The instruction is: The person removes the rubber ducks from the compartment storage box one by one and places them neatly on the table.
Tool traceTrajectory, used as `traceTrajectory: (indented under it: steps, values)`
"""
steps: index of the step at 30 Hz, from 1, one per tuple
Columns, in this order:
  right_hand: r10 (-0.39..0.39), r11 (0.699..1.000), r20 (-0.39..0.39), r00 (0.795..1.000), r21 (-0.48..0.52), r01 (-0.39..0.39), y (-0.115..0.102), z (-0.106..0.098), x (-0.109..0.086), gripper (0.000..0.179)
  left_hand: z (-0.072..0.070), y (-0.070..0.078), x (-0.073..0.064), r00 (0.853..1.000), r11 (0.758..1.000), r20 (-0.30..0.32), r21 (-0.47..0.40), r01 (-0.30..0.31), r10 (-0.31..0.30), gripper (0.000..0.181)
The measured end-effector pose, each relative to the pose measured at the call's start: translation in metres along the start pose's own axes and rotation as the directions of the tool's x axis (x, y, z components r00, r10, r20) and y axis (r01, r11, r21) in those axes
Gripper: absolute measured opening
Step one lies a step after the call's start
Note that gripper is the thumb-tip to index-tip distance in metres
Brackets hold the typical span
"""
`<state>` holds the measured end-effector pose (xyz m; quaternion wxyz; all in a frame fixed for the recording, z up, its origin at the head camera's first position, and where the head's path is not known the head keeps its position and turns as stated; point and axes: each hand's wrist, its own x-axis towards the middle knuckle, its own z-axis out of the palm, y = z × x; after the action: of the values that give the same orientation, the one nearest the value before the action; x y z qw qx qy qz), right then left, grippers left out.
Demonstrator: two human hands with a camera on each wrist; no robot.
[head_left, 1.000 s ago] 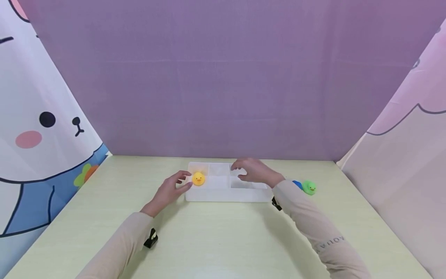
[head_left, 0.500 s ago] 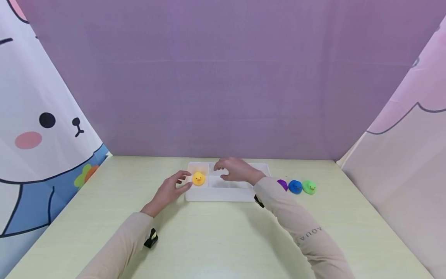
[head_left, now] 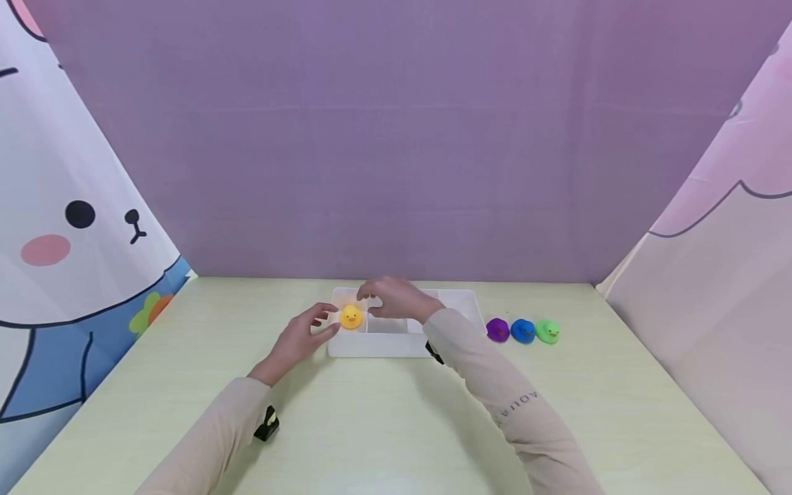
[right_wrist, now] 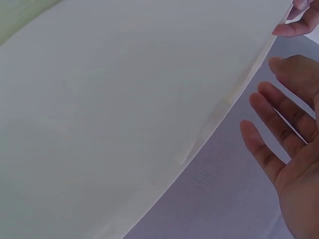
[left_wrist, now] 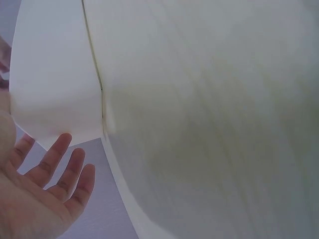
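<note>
A white divided tray lies near the back of the table, with a yellow rubber duck in its left compartment. My left hand is at the tray's left end beside that duck, fingers spread and loosely bent. In the left wrist view its fingertips are by the tray's corner; contact is hard to tell. Above the tray, just right of the yellow duck, hovers my right hand, its fingers relaxed around nothing. The right wrist view shows that hand apart from the tray's edge.
To the right of the tray sit a purple duck, a blue duck and a green duck in a row on the table. A purple cloth closes off the back. Printed curtains hang at the sides.
My right hand has moved left over the tray, from its right part toward the yellow duck. The purple and blue ducks have come out from behind the sleeve. The left hand has stayed put.
</note>
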<state>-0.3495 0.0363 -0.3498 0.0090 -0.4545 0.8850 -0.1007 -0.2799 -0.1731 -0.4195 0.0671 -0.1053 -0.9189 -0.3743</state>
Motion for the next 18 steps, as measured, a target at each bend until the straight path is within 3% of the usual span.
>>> traceTrajectory:
  steps: [18]
  values:
    - [0.046,0.999,0.015,0.999,-0.013,-0.046,-0.010,0.017,0.029,0.030,-0.002,0.001,-0.002,1.000,1.000,-0.010,0.007,-0.029,0.029,0.039]
